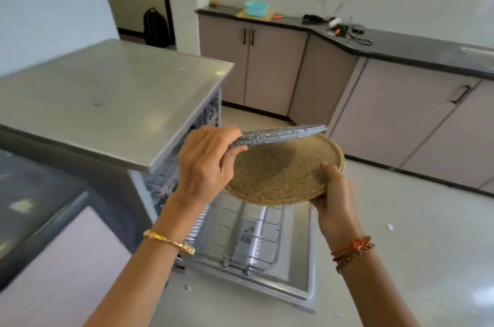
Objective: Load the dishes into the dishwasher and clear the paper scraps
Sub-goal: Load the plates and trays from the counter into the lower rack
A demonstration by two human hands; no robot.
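The left hand (205,166) pinches the near end of a grey speckled plate (283,134), thumb on top and fingers curled beneath, so that the plate is seen almost edge-on, tilted slightly upward toward its far end. Just under it, the right hand (332,187) grips a tan speckled plate (278,168) at its right rim — thumb on the upper face, the other fingers hidden below. The grey plate's lower edge lies close along the tan plate's far rim; whether the two touch cannot be told. Both plates are held in the air over the open dishwasher (187,171), whose door (299,281) is folded down flat toward the floor. The lower rack (240,233), a wire basket, is pulled out above the door, directly below the tan plate.

The dishwasher stands under a steel worktop (107,91), beside its right front corner. Small white paper scraps lie on the pale floor: one (390,226) to the right of the door, one (188,287) by the door's near left corner.

A gold bangle (171,242) circles the left wrist, orange and brown thread bands (352,249) the right. On the dark far counter (401,45) sits a teal container (256,7) on a wooden board.
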